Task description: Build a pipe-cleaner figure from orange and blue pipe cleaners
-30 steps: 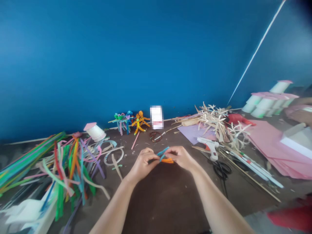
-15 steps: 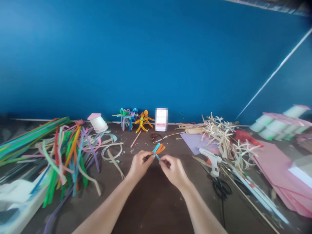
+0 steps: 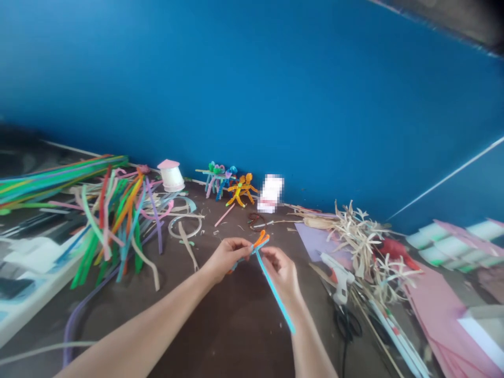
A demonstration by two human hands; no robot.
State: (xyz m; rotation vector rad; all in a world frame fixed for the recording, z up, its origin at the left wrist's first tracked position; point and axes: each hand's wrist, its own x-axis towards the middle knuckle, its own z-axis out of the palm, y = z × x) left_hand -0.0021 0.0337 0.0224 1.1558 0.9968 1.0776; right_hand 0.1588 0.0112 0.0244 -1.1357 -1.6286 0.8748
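Note:
Blue and orange pipe cleaners (image 3: 261, 240) are joined in a small bundle between my two hands, with short orange loops on top. My left hand (image 3: 233, 254) is closed, its fingertips pinching the bundle from the left. On the other side my right hand (image 3: 280, 265) has its fingers curled in at the crossing of the pipe cleaners. One long light-blue stem (image 3: 277, 294) slants down from the crossing, passing in front of my right palm to the wrist. Another blue piece shows partly below my left fingers.
Loose pipe cleaners (image 3: 122, 220) are heaped on the left, beside a white cup (image 3: 172, 177). Pipe-cleaner figures (image 3: 241, 190) stand by the blue wall (image 3: 252, 94). A glue gun (image 3: 338, 278), dried-leaf flowers (image 3: 360, 231) and pink sheets (image 3: 437, 310) lie on the right.
The long blue stem now hangs down across my right hand, where before only short ends showed. The orange loops have turned in my fingers. My view has tilted and shifted.

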